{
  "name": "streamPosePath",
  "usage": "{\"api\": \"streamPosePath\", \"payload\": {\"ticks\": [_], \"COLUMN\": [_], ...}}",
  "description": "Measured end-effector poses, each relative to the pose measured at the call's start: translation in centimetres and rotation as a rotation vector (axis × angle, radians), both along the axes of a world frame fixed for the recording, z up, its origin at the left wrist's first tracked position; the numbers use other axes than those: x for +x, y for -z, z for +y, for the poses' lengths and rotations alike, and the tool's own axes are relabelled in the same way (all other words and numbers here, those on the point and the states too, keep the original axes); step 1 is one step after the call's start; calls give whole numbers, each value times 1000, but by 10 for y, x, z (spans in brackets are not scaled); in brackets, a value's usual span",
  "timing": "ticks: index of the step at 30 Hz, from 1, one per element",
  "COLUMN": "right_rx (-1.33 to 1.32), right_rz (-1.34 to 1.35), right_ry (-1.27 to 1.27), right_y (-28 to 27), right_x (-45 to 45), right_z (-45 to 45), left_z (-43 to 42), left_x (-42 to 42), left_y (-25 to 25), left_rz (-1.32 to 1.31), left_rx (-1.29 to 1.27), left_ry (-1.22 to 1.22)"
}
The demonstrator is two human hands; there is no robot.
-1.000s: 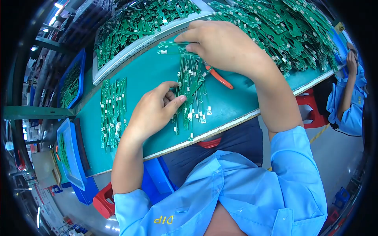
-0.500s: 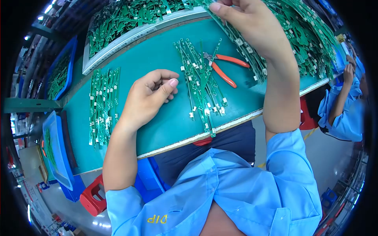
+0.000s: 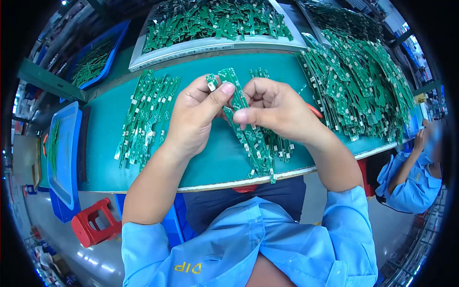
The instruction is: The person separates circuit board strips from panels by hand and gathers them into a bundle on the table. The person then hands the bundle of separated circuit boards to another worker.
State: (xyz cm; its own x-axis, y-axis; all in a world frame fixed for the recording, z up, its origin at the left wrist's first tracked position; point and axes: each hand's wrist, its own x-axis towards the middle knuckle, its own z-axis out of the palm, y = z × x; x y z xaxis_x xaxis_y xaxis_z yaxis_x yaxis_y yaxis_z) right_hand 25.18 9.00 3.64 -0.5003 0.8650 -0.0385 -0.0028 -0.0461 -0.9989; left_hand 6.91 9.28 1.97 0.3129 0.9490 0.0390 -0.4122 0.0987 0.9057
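A long, narrow green circuit board strip (image 3: 238, 98) is held up over the table between both hands. My left hand (image 3: 193, 117) pinches its upper end with thumb and fingers. Gripping the same strip a little lower is my right hand (image 3: 282, 115), thumb on its face. Below the hands, more strips (image 3: 259, 160) lie in a loose pile reaching the table's front edge; where the held strip ends against them is hard to tell. Behind my right wrist only an orange handle (image 3: 314, 111) of the cutters shows. A row of strips (image 3: 148, 115) lies to the left.
A large heap of boards (image 3: 356, 86) covers the right side. Behind the green table (image 3: 103, 143) stands a framed tray (image 3: 181, 53) full of boards. Blue trays (image 3: 64, 155) are at left, a red stool (image 3: 98, 222) below. A co-worker (image 3: 411, 177) sits at right.
My right hand has come from the heap at upper right to the middle, bringing a board strip. My left hand, previously curled and apart, now holds that strip too. The view has shifted.
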Motion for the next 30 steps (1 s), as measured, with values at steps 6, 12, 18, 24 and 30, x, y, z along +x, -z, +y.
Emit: {"api": "streamPosePath", "payload": {"ticks": [6, 12, 18, 24, 30], "right_rx": [147, 106, 143, 62, 42], "right_rz": [-30, -114, -38, 41, 135], "right_ry": [80, 2, 42, -46, -86], "right_y": [-5, -7, 0, -2, 1], "right_x": [4, 1, 2, 3, 5], "right_z": [8, 5, 8, 6, 12], "left_z": [-1, -7, -10, -12, -8], "left_x": [2, 1, 8, 6, 3], "left_y": [-6, -6, -5, 0, -3], "left_rz": [12, 65, 161, 41, -48], "left_rx": [65, 0, -47, -51, -106], "left_ry": [35, 215, 228, 268, 346]}}
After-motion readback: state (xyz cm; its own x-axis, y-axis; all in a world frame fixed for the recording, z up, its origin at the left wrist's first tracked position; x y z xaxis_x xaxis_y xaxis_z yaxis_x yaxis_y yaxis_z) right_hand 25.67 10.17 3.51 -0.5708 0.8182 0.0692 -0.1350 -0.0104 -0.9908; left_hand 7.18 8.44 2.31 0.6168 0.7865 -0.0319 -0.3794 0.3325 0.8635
